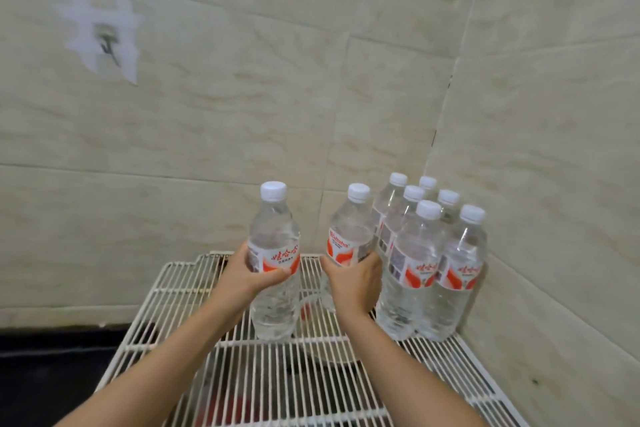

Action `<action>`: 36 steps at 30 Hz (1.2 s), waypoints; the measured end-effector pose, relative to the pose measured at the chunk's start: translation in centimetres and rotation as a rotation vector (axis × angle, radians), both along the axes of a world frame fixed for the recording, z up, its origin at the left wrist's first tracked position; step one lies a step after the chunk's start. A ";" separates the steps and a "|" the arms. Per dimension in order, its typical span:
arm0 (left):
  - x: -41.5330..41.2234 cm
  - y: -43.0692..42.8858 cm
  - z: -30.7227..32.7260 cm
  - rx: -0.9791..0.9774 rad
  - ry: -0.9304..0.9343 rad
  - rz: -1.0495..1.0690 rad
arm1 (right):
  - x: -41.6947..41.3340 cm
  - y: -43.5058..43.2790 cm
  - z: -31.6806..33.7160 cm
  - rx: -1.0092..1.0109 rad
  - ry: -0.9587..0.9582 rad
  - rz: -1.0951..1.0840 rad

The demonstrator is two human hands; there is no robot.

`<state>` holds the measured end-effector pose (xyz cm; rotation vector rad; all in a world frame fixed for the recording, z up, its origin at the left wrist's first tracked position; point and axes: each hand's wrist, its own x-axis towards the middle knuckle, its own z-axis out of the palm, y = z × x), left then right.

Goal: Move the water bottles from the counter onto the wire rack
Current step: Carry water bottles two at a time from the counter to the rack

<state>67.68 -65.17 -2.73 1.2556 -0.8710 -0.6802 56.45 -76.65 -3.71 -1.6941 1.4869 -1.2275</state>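
White-wire rack (180, 282): both hands, left (242, 276) and right (356, 282), wrap fingers around bottles (275, 253) (348, 243) beside the cluster (429, 263); uneven wires may tip them.

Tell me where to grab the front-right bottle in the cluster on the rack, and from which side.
Grip the front-right bottle around its labelled middle, probably coming from the front. It stands upright on the wire rack, the wall lies close to its right, other bottles crowd behind and to its left, and the label band looks straight-sided.
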 end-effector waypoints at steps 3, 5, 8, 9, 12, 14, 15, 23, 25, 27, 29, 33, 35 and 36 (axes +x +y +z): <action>-0.4 -0.3 0.1 0.018 -0.038 0.001 | -0.4 -0.4 -0.1 -0.012 0.035 0.051; -0.7 -0.5 0.2 0.027 -0.049 -0.004 | -0.9 -0.4 -0.1 -0.008 0.060 0.130; -0.8 -0.6 0.4 0.044 -0.058 -0.024 | -1.7 -0.4 0.0 0.027 0.120 0.326; -0.9 -0.6 0.5 0.049 -0.060 -0.030 | -1.8 -0.5 0.1 0.034 0.146 0.396; -0.9 -0.7 0.6 0.055 -0.065 -0.016 | -1.6 -1.2 1.0 0.093 0.178 0.516; -0.8 -0.6 0.6 0.051 -0.074 -0.018 | -1.3 -1.6 1.4 0.141 0.204 0.496; -0.7 -0.6 0.6 0.049 -0.074 -0.025 | -1.0 -1.7 1.4 0.138 0.236 0.462; -0.5 -0.4 0.4 0.032 -0.021 -0.013 | 3.3 -3.5 1.7 0.120 0.100 0.105; -0.4 -0.6 0.2 0.042 -0.025 -0.052 | 4.1 -4.7 2.0 0.141 0.117 0.064; -0.4 -0.7 0.0 0.049 -0.039 -0.099 | 4.7 -5.5 2.1 0.152 0.122 0.037; -0.3 -1.0 0.1 0.052 -0.040 -0.114 | 4.9 -6.1 2.3 0.173 0.106 0.007; 0.4 -1.4 0.0 0.056 -0.036 -0.077 | 4.9 -6.0 2.4 0.207 0.098 -0.086; 0.9 -1.9 0.1 0.063 -0.043 -0.062 | 4.7 -6.0 2.3 0.201 0.106 -0.122; 1.1 -2.2 0.3 0.069 -0.051 -0.060 | 4.7 -6.0 2.2 0.196 0.114 -0.130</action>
